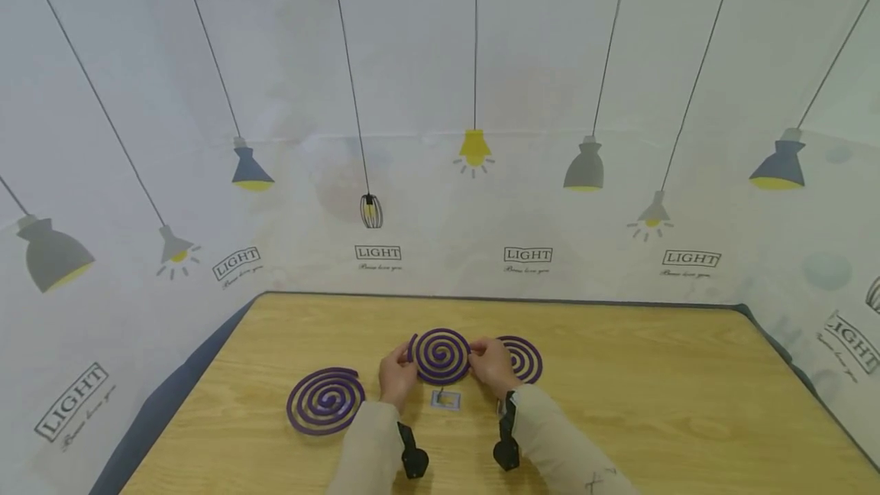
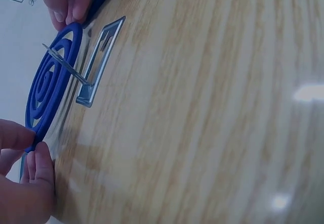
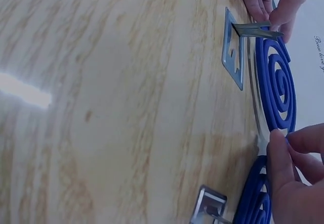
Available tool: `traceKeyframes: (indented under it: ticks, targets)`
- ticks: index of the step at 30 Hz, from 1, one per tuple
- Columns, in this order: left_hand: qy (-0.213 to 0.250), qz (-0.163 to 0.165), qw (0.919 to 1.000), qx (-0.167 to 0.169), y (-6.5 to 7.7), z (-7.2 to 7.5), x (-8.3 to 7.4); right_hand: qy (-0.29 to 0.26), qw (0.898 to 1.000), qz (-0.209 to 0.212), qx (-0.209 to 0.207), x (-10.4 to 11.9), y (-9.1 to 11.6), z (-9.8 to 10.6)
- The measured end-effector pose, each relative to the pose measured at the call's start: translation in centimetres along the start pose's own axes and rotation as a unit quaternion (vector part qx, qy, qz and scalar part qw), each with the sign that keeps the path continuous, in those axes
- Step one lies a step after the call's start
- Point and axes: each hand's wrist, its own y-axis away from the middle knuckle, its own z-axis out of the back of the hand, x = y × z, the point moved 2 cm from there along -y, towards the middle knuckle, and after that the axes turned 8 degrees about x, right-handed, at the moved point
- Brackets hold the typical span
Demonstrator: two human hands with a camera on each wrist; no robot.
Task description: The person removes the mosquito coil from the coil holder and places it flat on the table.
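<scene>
Left hand (image 1: 397,382) and right hand (image 1: 493,363) apart, pinching opposite edges of coil (image 1: 441,356) between them. Stand (image 1: 447,402) between wrists, nearer person than coil, prong (image 3: 255,31) raised. Left coil (image 1: 331,401) left of left hand; right coil (image 1: 525,361) partly hidden by right hand, second stand (image 3: 209,203) nearby.

It looks like a makeshift booth, with a wood-grain worktop (image 1: 687,388) closed in on three sides by creased white sheeting (image 1: 412,59) printed with hanging lamps (image 1: 474,145) and the word LIGHT (image 1: 528,254)
</scene>
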Motion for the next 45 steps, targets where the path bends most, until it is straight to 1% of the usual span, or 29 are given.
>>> traceKeyframes:
  ticks: [3,6,9,12,17,20,23,29,35,40,45]
  targets:
    - [0.011,0.004,0.9999,0.001,0.0,0.0,0.0,0.019,1.0,0.003,-0.005,0.2,0.0,0.1]
    - [0.011,0.009,0.9999,-0.003,0.1,0.1,0.1,0.038,0.999,0.009,-0.008,0.1,0.0,0.1]
    - [0.013,0.016,0.9997,-0.009,0.0,0.3,0.2,0.04,0.999,0.012,-0.006,-0.1,0.0,0.1]
    - [0.019,0.014,0.9996,-0.015,0.0,0.4,0.2,0.034,0.999,0.014,-0.001,-0.3,-0.1,0.0]
    - [0.02,0.023,0.9992,-0.026,0.1,0.5,0.2,0.048,0.999,0.017,-0.001,-0.2,0.0,-0.1]
    - [0.015,0.023,0.9992,-0.031,0.2,0.5,0.2,0.054,0.998,0.015,0.001,-0.2,0.0,-0.2]
    - [0.014,0.015,0.9991,-0.036,0.2,0.4,0.1,0.063,0.998,0.02,0.002,-0.3,0.1,-0.2]
    - [0.024,0.012,0.9986,-0.044,0.3,0.2,0.1,0.071,0.997,0.034,-0.009,-0.5,-0.2,-0.2]
    - [0.018,0.031,0.9986,-0.039,0.4,0.2,-0.2,0.072,0.996,0.051,-0.015,-0.8,-0.3,-0.1]
    - [0.004,0.024,0.9992,-0.031,0.5,0.3,-0.4,0.07,0.996,0.052,-0.01,-0.8,-0.2,-0.1]
    - [0.011,0.018,0.9996,-0.019,0.7,0.5,-0.5,0.063,0.997,0.047,-0.006,-0.7,0.0,-0.1]
